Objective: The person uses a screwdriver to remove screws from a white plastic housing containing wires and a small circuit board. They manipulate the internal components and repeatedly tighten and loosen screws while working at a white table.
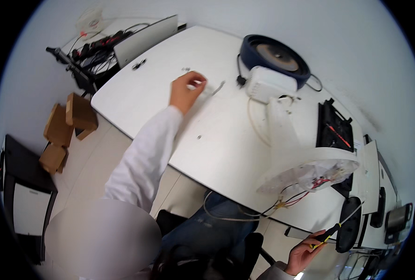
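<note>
My left hand [187, 91] hovers over the white table [226, 123], thumb and fingertips drawn together. Whatever they pinch, if anything, is too small to make out. Close to its fingertips lies a thin grey strip [219, 87]. At the lower right my right hand [305, 252] grips a screwdriver [328, 234] with a black and yellow handle, its shaft pointing up and right. Between the hands a white appliance lies on its side: a box-shaped head [271, 83], a neck [281, 123] and a round base [305, 169]. Red and black wires [305, 193] hang from the base's open underside.
A dark blue round part [275, 58] with a cord rests at the back. An open black tool case [334, 126] lies on the right. Small metal pieces [185, 69] sit farther back. Cardboard boxes [60, 128] stand on the floor at left.
</note>
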Demonstrator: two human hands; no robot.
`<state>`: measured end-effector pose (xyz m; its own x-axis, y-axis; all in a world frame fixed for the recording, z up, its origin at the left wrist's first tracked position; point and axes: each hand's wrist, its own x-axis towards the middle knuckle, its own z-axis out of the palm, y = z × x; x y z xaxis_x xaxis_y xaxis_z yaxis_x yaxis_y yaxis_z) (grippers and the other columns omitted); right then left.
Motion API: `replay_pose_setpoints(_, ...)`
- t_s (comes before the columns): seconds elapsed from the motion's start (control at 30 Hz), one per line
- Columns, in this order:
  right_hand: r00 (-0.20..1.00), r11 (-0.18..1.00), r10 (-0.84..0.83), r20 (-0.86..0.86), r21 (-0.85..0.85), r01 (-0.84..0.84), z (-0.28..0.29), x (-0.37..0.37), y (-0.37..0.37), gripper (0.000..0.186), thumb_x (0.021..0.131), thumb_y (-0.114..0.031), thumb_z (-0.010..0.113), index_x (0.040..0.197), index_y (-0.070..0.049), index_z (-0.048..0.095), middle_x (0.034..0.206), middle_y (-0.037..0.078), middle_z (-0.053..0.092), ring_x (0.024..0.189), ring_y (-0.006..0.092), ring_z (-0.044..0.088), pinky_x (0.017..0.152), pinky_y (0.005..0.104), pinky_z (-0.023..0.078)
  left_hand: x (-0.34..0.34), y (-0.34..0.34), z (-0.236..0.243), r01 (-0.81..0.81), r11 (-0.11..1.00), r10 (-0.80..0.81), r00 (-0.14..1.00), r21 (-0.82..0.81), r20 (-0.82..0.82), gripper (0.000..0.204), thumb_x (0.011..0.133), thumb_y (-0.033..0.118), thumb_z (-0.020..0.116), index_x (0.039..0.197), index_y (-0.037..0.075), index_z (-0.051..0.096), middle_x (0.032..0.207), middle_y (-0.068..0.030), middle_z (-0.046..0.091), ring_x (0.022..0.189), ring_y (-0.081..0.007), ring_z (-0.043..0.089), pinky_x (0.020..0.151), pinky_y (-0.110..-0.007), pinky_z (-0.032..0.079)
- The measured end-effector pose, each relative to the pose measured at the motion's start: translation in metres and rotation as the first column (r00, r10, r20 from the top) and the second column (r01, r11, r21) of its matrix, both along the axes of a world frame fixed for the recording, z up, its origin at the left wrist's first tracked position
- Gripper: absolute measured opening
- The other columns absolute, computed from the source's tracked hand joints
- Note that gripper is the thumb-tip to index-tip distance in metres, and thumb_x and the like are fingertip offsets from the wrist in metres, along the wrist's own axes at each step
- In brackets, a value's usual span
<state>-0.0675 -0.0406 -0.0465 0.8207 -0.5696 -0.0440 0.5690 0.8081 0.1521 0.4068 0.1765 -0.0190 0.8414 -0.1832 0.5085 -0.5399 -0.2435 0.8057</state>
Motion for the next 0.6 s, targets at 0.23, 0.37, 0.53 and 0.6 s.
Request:
replay_pose_setpoints(0.23,0.563,0.465,-0.749,-0.349,-0.882,0.071,0.022,0.0,0.02,0.039,0.092,-0.018,0.05,0.128,-0.01,0.039,0.119,0.006,0.045,0.097,0.0198,0.05,0.078,0.0286,0.049,-0.144,0.01,0.045,0.08,0.801,-0.096,0.995,-0.593,0.004,0.012,0.086,0.014,0.056,0.092,0.003,0.053,0.084,-0.005,0.056,0.074,-0.0112,0.049,0.065,-0.024,0.038)
replay_pose_setpoints(0.37,0.411,-0.004,-0.902,-0.13,-0.951,-0.309,0.013,-0.002,0.023,0.04,0.081,-0.014,0.056,0.118,-0.006,0.044,0.09,0.007,0.053,0.072,0.0149,0.051,0.06,0.0249,0.044,-0.221,0.002,0.033,0.09,0.651,-0.381,0.897,-0.753,-0.222,0.012,0.087,0.016,0.056,0.091,0.005,0.052,0.081,-0.0026,0.05,0.077,-0.0129,0.046,0.066,-0.025,0.037)
replay_pose_setpoints(0.53,0.623,-0.677,-0.728,0.286,-0.438,-0.591,0.033,0.033,0.051,0.036,0.085,-0.017,0.06,0.117,-0.002,0.052,0.085,0.005,0.059,0.066,0.0155,0.055,0.049,0.0247,0.041,-0.259,-0.009,0.016,0.013,0.412,-0.725,0.611,-0.911,-0.318,0.019,0.085,0.024,0.062,0.092,0.008,0.053,0.087,-0.0016,0.052,0.09,-0.0176,0.048,0.07,-0.028,0.039)
replay_pose_setpoints(0.6,0.625,-0.638,-0.749,0.219,-0.49,-0.593,0.029,0.037,0.059,0.039,0.076,-0.014,0.062,0.113,-0.003,0.054,0.08,0.006,0.057,0.062,0.0186,0.055,0.049,0.0257,0.042,-0.261,-0.009,0.013,0.009,0.374,-0.733,0.615,-0.927,-0.289,0.019,0.086,0.024,0.061,0.093,0.008,0.053,0.088,-0.0014,0.051,0.089,-0.0176,0.048,0.07,-0.028,0.04)
